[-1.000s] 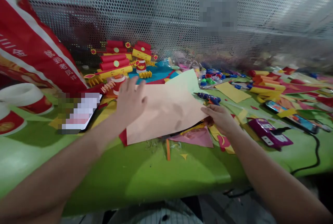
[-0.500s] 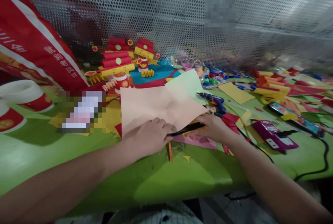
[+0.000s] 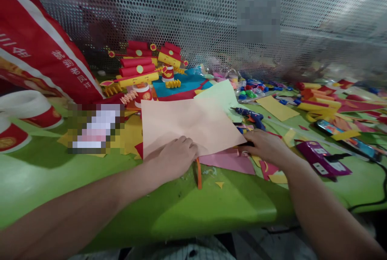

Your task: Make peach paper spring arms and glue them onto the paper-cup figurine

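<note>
A large peach sheet of paper lies near the table's front, partly over a pale green sheet and a pink sheet. My left hand is on its lower edge, fingers together and curled over the paper. At the sheet's right corner, my right hand is closed around a dark object, mostly hidden by the hand and paper. An orange strip sticks out beside my left fingertips. A blue glue gun lies behind my right hand.
Red-and-yellow paper figures stand behind the sheet. At the left are paper cups, a red bag and a partly blurred phone. A purple power socket, another phone, cables and paper scraps lie right.
My right hand has moved right, away from my left hand. The long dark object seen between them is now mostly hidden, and the peach sheet's right corner lies lower. My left hand has barely moved.
</note>
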A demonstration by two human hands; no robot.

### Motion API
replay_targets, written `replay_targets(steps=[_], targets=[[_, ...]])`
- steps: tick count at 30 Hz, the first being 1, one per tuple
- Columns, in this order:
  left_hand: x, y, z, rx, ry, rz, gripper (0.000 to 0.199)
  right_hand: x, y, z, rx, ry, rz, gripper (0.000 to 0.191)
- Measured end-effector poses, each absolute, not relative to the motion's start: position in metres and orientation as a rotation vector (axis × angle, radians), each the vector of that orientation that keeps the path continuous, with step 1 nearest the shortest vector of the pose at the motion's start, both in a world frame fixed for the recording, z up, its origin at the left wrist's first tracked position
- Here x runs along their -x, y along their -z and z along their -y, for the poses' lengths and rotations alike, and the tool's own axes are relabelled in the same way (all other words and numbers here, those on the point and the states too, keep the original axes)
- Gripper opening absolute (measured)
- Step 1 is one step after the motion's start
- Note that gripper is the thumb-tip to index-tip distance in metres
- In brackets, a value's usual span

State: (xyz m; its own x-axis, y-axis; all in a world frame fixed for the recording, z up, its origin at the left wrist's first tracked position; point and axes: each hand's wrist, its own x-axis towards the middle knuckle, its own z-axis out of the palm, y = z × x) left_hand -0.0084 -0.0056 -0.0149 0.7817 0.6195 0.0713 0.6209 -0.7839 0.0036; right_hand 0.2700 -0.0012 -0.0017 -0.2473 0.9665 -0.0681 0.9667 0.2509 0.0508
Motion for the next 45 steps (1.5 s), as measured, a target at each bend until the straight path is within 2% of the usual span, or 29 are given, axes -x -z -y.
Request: replay_targets(steps=[4, 7, 12, 15, 18, 24, 28, 32, 37, 42, 45], targets=[[0.009, 0.017, 0.005, 2.946, 0.095, 1.059, 0.022, -0.282, 0.007, 0.0, -2.054, -0.054, -2.267, 0.03], [0.008, 0.016, 0.004, 2.949, 0.052, 1.075, 0.023, -0.28, 0.008, 0.003, -2.018, -0.17, -2.486, 0.029], [0.007, 0.013, 0.006, 2.943, 0.047, 1.09, 0.024, -0.25, 0.002, 0.011, -1.551, -0.16, -3.089, 0.023], [0.006, 0.012, 0.006, 2.925, 0.05, 1.073, 0.025, -0.228, 0.002, 0.008, -1.22, -0.032, -3.101, 0.022], [0.006, 0.013, 0.005, 2.934, 0.077, 1.068, 0.027, -0.216, 0.006, 0.0, -1.081, -0.031, -3.074, 0.018], [0.006, 0.017, 0.007, 2.914, 0.146, 1.031, 0.03, -0.212, 0.016, -0.001, -0.916, -0.352, -3.203, 0.02], [0.007, 0.02, 0.008, 2.923, 0.167, 1.055, 0.03, -0.212, 0.022, 0.004, -0.934, -0.531, -3.153, 0.018], [0.01, 0.016, 0.01, 2.918, 0.147, 0.956, 0.027, -0.214, 0.024, 0.003, -1.178, -0.482, -3.129, 0.019], [0.01, 0.005, 0.012, 2.909, 0.022, 1.058, 0.033, -0.221, 0.019, 0.002, -1.346, -0.421, -3.237, 0.02], [0.008, 0.007, 0.011, 2.915, 0.018, 1.111, 0.034, -0.221, 0.013, 0.006, -1.3, -0.585, -3.335, 0.014], [0.008, 0.009, 0.011, 2.934, 0.041, 1.122, 0.035, -0.217, 0.013, 0.008, -1.198, -0.685, -3.296, 0.021]])
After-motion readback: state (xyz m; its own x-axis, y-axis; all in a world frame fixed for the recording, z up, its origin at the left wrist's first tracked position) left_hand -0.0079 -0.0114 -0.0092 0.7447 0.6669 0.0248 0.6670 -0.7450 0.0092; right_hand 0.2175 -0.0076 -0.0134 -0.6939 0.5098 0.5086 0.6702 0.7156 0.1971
